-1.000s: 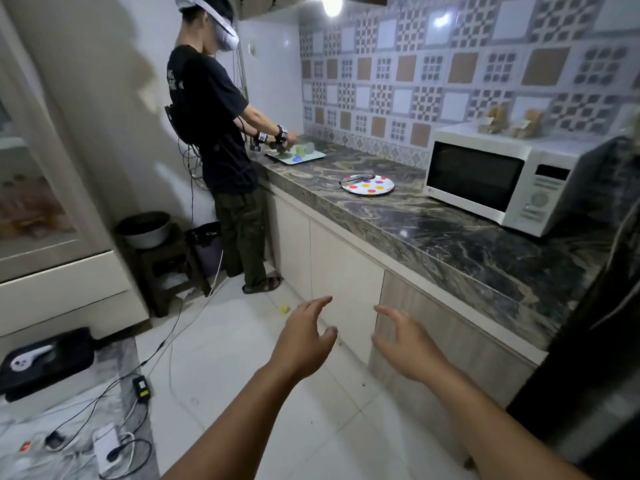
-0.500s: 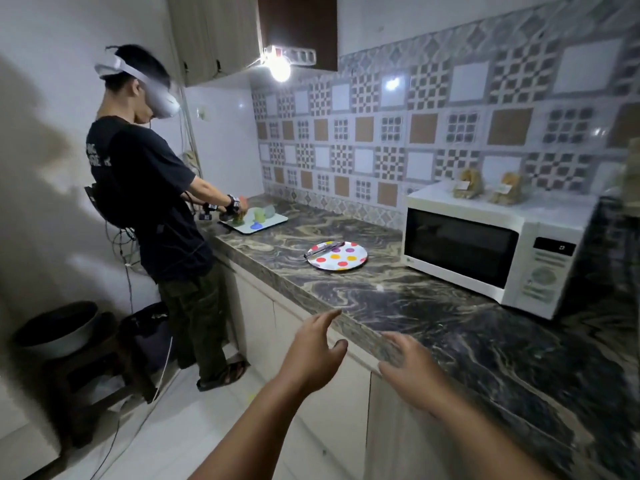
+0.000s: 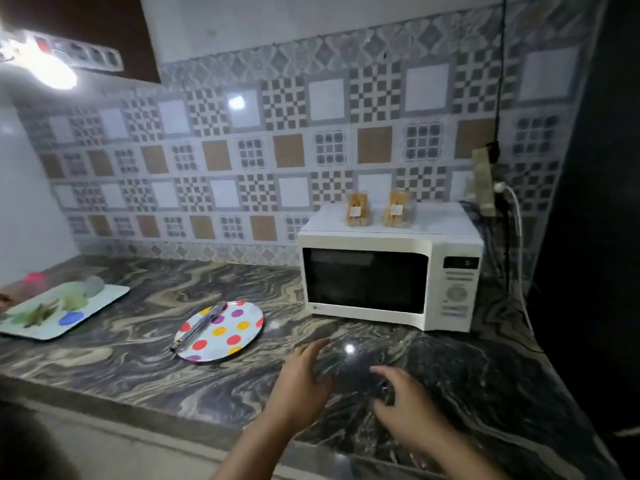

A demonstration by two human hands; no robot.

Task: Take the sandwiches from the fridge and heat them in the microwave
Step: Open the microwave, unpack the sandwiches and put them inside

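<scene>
Both hands, left (image 3: pixel 301 386) and right (image 3: pixel 408 407), hover empty with loose fingers over the counter (image 3: pixel 138 362). Two sandwiches (image 3: pixel 358 209) stand atop the closed microwave (image 3: pixel 388 275). Left of it lie a dotted plate (image 3: pixel 221 330) bearing tongs (image 3: pixel 199 327), and a tray (image 3: pixel 62 310).

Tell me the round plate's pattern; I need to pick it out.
White round plate with red, yellow and purple dots, in the head view.

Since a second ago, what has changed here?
The view swung right to face the counter; the other person left the frame. Both hands, left hand and right hand, now hover over the counter, holding nothing. Microwave door stays closed; dotted plate unmoved.
</scene>
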